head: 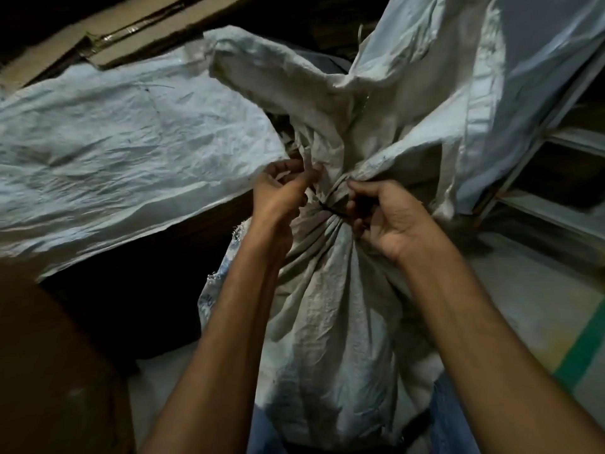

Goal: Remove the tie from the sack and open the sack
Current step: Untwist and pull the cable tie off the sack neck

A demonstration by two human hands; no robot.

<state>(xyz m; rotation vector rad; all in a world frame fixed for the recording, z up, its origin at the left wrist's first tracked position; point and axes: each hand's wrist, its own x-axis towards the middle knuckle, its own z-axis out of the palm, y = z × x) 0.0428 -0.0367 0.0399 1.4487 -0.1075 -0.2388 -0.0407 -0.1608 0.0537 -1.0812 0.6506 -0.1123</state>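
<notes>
A grey-white woven sack (327,309) stands upright between my forearms, its neck gathered tight. A thin dark tie (331,209) is wound around that neck. My left hand (278,194) pinches the bunched cloth just left of the tie. My right hand (389,217) curls its fingers at the right end of the tie, touching both tie and gathered fabric. Above the tie the loose mouth of the sack (284,83) flares upward. Dim light hides the knot itself.
Another pale woven sack (114,152) lies across the left. A third one (491,77) hangs at the upper right. Cardboard (49,371) stands at lower left, more cardboard at the top. At right lies a pale floor with a green stripe (582,348).
</notes>
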